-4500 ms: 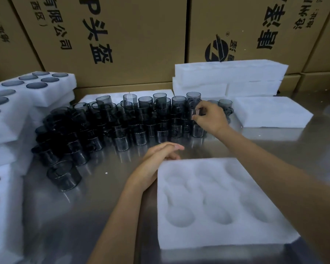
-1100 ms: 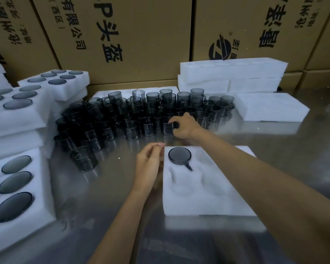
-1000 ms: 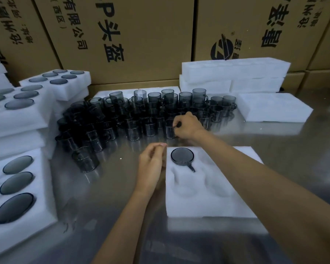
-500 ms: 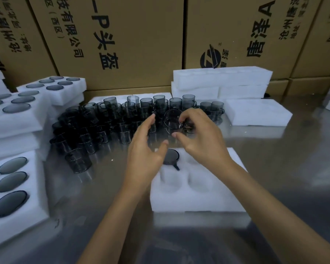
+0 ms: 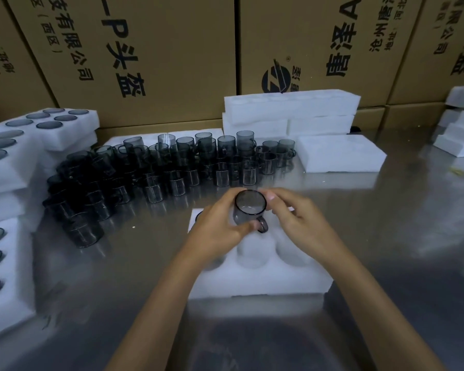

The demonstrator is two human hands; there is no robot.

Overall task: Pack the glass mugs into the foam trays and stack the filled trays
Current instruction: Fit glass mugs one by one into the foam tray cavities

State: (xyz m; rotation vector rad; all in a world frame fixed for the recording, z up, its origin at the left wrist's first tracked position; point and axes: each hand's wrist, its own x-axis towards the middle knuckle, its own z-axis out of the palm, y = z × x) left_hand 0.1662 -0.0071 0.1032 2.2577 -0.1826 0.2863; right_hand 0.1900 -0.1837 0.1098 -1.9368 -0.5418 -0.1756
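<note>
At frame centre, the left hand (image 5: 214,231) and right hand (image 5: 298,220) both gripped a smoky grey glass mug (image 5: 249,211) above the white foam tray (image 5: 265,279); a misaligned handle could jam it against the pocket.

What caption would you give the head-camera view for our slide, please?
Both hands, left and right, hold a smoky glass mug above a white foam tray.

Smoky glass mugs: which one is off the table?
The smoky glass mug held between the left hand and right hand above the white foam tray; the others stand on the steel table.
</note>
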